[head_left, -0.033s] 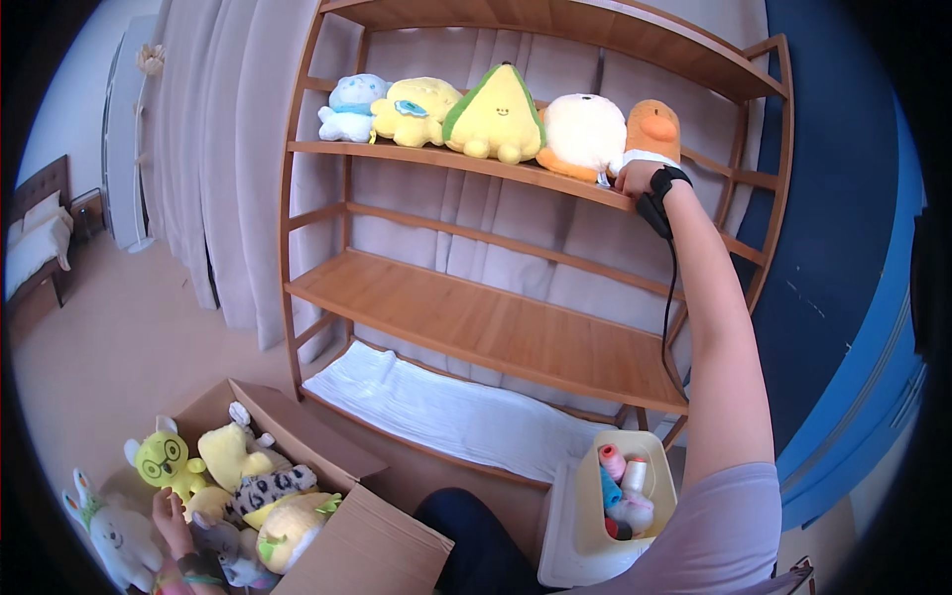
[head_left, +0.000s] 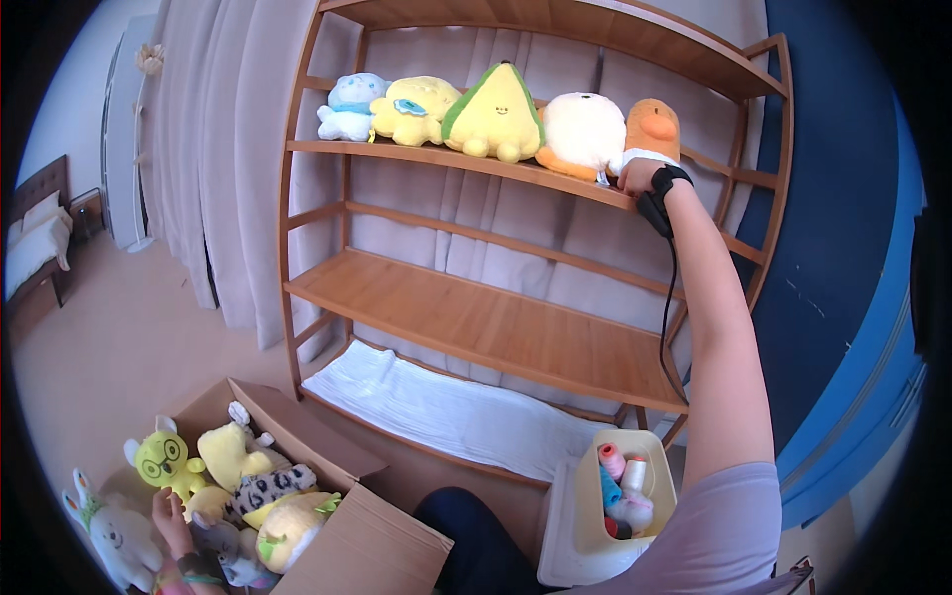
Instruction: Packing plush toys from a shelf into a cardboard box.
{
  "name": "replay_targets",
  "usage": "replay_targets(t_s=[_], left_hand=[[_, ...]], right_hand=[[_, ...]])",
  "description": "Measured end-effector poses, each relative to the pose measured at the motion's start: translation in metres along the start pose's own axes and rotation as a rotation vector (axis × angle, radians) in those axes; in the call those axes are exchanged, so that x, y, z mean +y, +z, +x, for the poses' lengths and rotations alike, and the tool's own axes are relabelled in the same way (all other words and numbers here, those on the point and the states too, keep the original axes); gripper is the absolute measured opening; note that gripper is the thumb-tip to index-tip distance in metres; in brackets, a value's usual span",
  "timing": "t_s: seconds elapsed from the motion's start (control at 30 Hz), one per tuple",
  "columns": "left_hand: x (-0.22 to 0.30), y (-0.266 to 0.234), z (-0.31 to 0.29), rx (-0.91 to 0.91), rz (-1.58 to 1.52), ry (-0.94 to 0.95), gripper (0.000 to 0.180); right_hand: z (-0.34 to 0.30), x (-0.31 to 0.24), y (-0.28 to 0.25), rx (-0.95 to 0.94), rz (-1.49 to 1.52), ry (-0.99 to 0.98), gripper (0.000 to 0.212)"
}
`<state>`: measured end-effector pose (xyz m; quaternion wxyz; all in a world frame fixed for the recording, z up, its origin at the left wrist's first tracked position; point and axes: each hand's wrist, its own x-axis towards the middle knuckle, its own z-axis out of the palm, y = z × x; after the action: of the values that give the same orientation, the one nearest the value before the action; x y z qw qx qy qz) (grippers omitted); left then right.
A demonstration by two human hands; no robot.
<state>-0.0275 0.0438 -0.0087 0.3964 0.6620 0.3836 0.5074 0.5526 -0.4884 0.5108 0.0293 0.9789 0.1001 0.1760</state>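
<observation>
My right hand (head_left: 638, 177) is up at the right end of the loaded shelf, its fingers curled at the base of an orange duck plush toy (head_left: 655, 121); the fingertips are partly hidden. Left of it, in a row, sit a round white-and-orange plush (head_left: 585, 134), a yellow-green triangular plush (head_left: 499, 119), a yellow plush (head_left: 414, 111) and a blue-and-white plush (head_left: 353, 106). Down at the lower left, my left hand (head_left: 172, 523) rests among plush toys, fingers extended and nothing visible in them. Nearest it are a green koala-like plush with glasses (head_left: 165, 458) and a white plush (head_left: 121, 540).
An open cardboard box (head_left: 382, 540) holds several plush toys. The wooden rack (head_left: 476, 307) has a bare middle shelf and a white cloth (head_left: 436, 407) below. A cream bin (head_left: 587, 526) contains thread spools. A black cable (head_left: 669, 317) hangs from my right wrist.
</observation>
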Motion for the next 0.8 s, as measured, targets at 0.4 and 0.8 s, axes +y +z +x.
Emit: replay_targets(t_s=[0.4,0.8], left_hand=[[-0.001,-0.004,0.003,-0.052,0.063,0.003,0.021],[0.004,-0.004,0.001,-0.041,0.031,-0.002,0.02]], right_hand=[[-0.094,-0.002,-0.054,0.063,-0.023,-0.098,0.022],[-0.083,-0.005,-0.03,0.406,0.052,-0.028,0.054]])
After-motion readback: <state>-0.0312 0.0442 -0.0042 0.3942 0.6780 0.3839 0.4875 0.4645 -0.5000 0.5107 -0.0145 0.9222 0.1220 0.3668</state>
